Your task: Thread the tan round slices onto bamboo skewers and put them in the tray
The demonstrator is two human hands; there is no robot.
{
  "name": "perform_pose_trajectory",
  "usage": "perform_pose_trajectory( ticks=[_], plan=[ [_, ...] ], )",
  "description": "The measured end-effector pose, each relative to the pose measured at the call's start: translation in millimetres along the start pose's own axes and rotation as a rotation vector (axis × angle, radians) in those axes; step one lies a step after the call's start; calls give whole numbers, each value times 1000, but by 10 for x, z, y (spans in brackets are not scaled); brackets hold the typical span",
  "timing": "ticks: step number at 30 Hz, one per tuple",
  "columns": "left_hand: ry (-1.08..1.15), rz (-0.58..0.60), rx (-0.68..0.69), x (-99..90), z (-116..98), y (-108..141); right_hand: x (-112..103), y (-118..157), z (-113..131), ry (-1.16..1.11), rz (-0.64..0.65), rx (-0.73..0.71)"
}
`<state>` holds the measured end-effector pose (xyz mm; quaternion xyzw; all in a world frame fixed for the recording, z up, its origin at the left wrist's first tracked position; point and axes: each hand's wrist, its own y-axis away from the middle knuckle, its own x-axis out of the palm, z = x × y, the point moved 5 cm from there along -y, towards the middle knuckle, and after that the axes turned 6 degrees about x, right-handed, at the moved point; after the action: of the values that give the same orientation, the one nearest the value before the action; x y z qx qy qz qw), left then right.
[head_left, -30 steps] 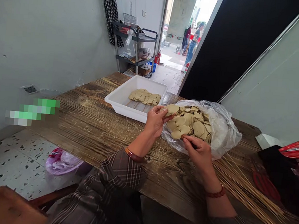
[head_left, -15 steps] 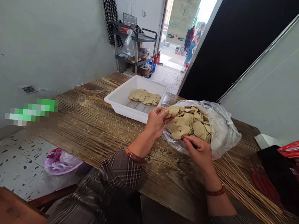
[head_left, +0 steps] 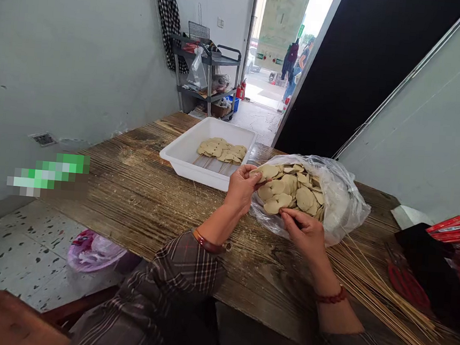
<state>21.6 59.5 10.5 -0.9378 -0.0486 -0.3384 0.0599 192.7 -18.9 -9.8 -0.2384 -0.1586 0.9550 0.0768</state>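
Note:
Thin, tan, flat round slices (head_left: 306, 198) fill an open clear plastic bag (head_left: 346, 204) on the table. My left hand (head_left: 242, 187) is closed, pinching one tan slice (head_left: 268, 171) between thumb and fingers at the bag's left side. Thumb and fingertips of my right hand (head_left: 303, 230) are pressed together at the lower edge of another slice (head_left: 277, 203) by the bag's front; what they grip is too small to make out. A white plastic tray (head_left: 185, 173) behind my left hand holds slices threaded on thin sticks (head_left: 204, 162).
Loose bamboo skewers (head_left: 388, 299) lie along the table's right side, beside red-handled scissors (head_left: 407, 287) and a black box (head_left: 435, 265) with red packets. A purple basin (head_left: 94, 252) stands below the table's left edge. A wheeled cart (head_left: 211, 61) is near the doorway.
Both hands stay almost where they were, still at the slices by the bag. The view has shifted only very slightly; the person outside the doorway has moved a little.

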Motion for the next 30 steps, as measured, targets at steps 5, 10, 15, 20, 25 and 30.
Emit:
perform_pose_trajectory(
  ticks=[5, 10, 15, 20, 25, 30],
  plan=[
    [-85, 8, 69, -19, 1, -31, 15, 4, -8, -29, 18, 56],
    [-175, 55, 125, -26, 5, -55, 20, -2, -22, -59, 17, 73],
    [-248, 87, 124, -7, 20, -39, 31, -12, -44, -106, 25, 120],
    [-244, 149, 68, 14, 57, -18, 52, -12, -107, -215, 18, 215],
    [-75, 123, -86, -14, 118, -23, 66, 1, -110, -265, 38, 247],
    [89, 259, -219, 83, 156, 38, 88, 8, -57, -248, 44, 228]
  ],
)
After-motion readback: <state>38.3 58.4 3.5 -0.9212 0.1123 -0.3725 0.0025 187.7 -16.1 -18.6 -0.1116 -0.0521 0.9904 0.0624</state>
